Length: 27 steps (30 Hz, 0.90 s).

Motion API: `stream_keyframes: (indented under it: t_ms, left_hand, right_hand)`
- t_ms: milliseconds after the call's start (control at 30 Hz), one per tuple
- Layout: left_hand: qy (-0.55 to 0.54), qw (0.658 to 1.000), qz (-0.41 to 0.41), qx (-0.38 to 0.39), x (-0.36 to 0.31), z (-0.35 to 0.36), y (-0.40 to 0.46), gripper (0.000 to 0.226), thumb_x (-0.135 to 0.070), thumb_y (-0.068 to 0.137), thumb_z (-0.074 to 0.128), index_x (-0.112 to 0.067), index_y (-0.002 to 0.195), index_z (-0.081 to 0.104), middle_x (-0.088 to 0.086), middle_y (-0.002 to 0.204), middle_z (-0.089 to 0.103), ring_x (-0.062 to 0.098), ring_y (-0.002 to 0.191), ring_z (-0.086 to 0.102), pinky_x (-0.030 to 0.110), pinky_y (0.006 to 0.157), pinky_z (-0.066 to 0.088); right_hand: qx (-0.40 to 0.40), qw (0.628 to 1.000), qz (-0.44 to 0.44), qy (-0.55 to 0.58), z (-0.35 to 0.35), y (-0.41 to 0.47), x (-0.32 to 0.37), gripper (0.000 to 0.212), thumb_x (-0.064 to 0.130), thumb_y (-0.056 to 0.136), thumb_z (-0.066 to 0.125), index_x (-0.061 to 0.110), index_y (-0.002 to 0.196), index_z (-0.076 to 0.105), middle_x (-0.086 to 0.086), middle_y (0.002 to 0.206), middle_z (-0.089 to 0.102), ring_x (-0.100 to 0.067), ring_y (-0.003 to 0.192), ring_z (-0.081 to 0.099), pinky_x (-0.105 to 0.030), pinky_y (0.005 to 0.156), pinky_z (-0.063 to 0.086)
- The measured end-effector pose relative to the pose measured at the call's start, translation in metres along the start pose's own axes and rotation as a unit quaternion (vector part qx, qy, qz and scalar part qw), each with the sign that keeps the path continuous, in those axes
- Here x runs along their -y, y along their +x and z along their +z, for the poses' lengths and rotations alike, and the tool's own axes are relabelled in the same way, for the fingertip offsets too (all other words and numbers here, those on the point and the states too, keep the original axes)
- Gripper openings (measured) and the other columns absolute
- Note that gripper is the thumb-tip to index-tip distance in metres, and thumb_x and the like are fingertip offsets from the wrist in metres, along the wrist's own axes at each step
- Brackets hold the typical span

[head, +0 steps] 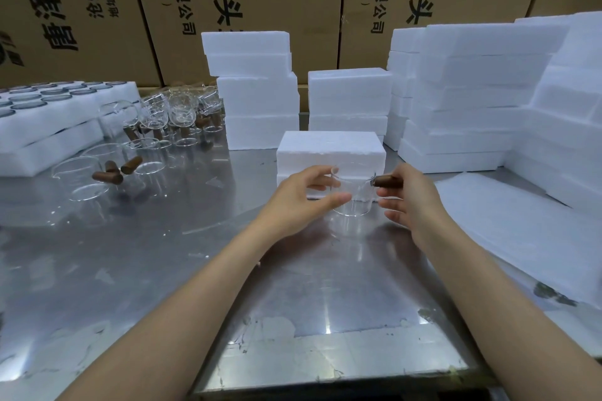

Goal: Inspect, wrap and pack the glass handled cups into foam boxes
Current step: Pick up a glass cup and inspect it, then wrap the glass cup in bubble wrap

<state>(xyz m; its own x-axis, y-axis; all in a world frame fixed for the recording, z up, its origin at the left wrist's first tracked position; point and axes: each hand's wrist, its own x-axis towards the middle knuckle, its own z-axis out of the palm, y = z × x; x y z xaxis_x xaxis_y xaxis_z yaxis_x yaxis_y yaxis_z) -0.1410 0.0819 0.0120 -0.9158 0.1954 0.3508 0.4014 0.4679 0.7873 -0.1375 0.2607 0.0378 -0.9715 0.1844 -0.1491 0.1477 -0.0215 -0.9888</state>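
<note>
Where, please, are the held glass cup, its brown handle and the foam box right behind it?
glass cup [353, 202], head view, clear lower wall.
brown handle [387, 181], head view, mid-length.
foam box [329, 148], head view, top face.

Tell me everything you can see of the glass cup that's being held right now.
The glass cup is clear, thin-walled and cylindrical, with a brown, wood-like stub handle jutting from its upper right side. It looks empty and unwrapped, held roughly upright just above the metal table, before a closed foam box. The left hand cups its left wall; the right hand pinches the handle.
</note>
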Motion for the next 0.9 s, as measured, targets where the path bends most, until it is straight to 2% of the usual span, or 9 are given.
stream_keyframes:
  t_ms: [133, 200, 300, 367, 467, 533, 633, 767, 900]
  left_hand:
    - [0.02, 0.999, -0.013, 0.024, 0.005, 0.0, 0.0, 0.046, -0.038, 0.081, 0.072, -0.028, 0.122, 0.056, -0.014, 0.109, 0.065, -0.014, 0.1, 0.054, -0.001, 0.084, 0.037]
    - [0.007, 0.999, -0.022, 0.037, 0.008, 0.001, 0.001, 0.042, -0.032, 0.082, 0.073, -0.026, 0.121, 0.056, -0.012, 0.107, 0.064, -0.01, 0.1, 0.056, 0.005, 0.088, 0.041]
    - [-0.004, 0.998, -0.029, 0.047, 0.01, 0.003, 0.001, 0.043, -0.026, 0.083, 0.073, -0.022, 0.123, 0.055, -0.004, 0.111, 0.065, 0.002, 0.109, 0.059, 0.022, 0.099, 0.045]
    - [-0.005, 0.998, -0.028, 0.049, 0.01, 0.003, 0.001, 0.045, -0.027, 0.083, 0.072, -0.021, 0.124, 0.055, -0.002, 0.114, 0.065, 0.004, 0.111, 0.058, 0.026, 0.101, 0.044]
    - [0.007, 0.998, -0.027, 0.05, 0.011, 0.001, 0.002, 0.051, -0.033, 0.082, 0.073, -0.024, 0.128, 0.052, -0.004, 0.118, 0.062, 0.001, 0.111, 0.055, 0.014, 0.095, 0.044]
    - [0.017, 0.999, -0.022, 0.047, 0.011, -0.001, 0.002, 0.054, -0.036, 0.081, 0.073, -0.027, 0.129, 0.051, -0.007, 0.12, 0.061, 0.001, 0.113, 0.054, 0.002, 0.085, 0.04]
    - [0.021, 0.999, -0.016, 0.036, 0.012, -0.002, 0.002, 0.053, -0.039, 0.08, 0.073, -0.031, 0.128, 0.05, -0.009, 0.12, 0.061, 0.003, 0.111, 0.055, -0.001, 0.079, 0.037]
    - [0.021, 0.999, -0.01, 0.021, 0.012, -0.003, 0.003, 0.05, -0.042, 0.079, 0.073, -0.035, 0.124, 0.051, -0.014, 0.114, 0.062, 0.003, 0.107, 0.055, -0.002, 0.077, 0.035]
    - [0.025, 0.999, -0.004, 0.028, 0.013, -0.003, 0.003, 0.049, -0.046, 0.077, 0.072, -0.038, 0.122, 0.051, -0.018, 0.111, 0.061, 0.001, 0.105, 0.056, 0.001, 0.078, 0.038]
  right_hand:
    - [-0.005, 0.999, 0.013, -0.041, 0.001, 0.003, -0.002, 0.031, 0.02, 0.085, 0.039, 0.013, 0.071, 0.066, 0.002, 0.062, 0.057, -0.013, 0.049, 0.047, -0.022, 0.05, 0.036]
    - [-0.009, 0.998, 0.017, -0.067, 0.001, 0.005, -0.003, 0.031, 0.021, 0.086, 0.038, 0.014, 0.073, 0.066, 0.001, 0.064, 0.058, -0.014, 0.049, 0.047, -0.022, 0.05, 0.038]
    - [-0.013, 0.994, 0.013, -0.103, 0.001, 0.007, -0.004, 0.032, 0.022, 0.088, 0.037, 0.015, 0.075, 0.066, 0.0, 0.067, 0.057, -0.016, 0.049, 0.048, -0.023, 0.048, 0.038]
    - [-0.035, 0.987, -0.015, -0.155, 0.0, 0.008, -0.006, 0.03, 0.025, 0.089, 0.037, 0.014, 0.083, 0.064, -0.001, 0.071, 0.056, -0.019, 0.056, 0.048, -0.026, 0.054, 0.039]
    - [-0.145, 0.941, -0.113, -0.285, -0.004, 0.01, -0.011, 0.024, 0.035, 0.092, 0.036, 0.014, 0.095, 0.048, -0.001, 0.078, 0.05, -0.027, 0.078, 0.048, -0.034, 0.068, 0.034]
    - [-0.202, 0.917, -0.149, -0.31, -0.009, 0.009, -0.009, 0.021, 0.035, 0.093, 0.036, 0.017, 0.1, 0.043, -0.002, 0.08, 0.048, -0.03, 0.081, 0.046, -0.035, 0.071, 0.033]
    - [-0.247, 0.89, -0.181, -0.338, -0.014, 0.01, -0.005, 0.02, 0.022, 0.092, 0.039, 0.013, 0.109, 0.044, -0.006, 0.086, 0.054, -0.031, 0.08, 0.047, -0.035, 0.069, 0.034]
    - [-0.249, 0.839, -0.163, -0.456, -0.022, 0.013, -0.009, 0.032, 0.011, 0.085, 0.049, 0.004, 0.116, 0.047, -0.016, 0.116, 0.052, -0.035, 0.106, 0.047, -0.039, 0.08, 0.037]
    - [-0.197, 0.818, -0.082, -0.535, -0.027, 0.018, -0.015, 0.03, 0.015, 0.085, 0.052, 0.006, 0.113, 0.052, -0.016, 0.122, 0.049, -0.034, 0.112, 0.044, -0.036, 0.082, 0.034]
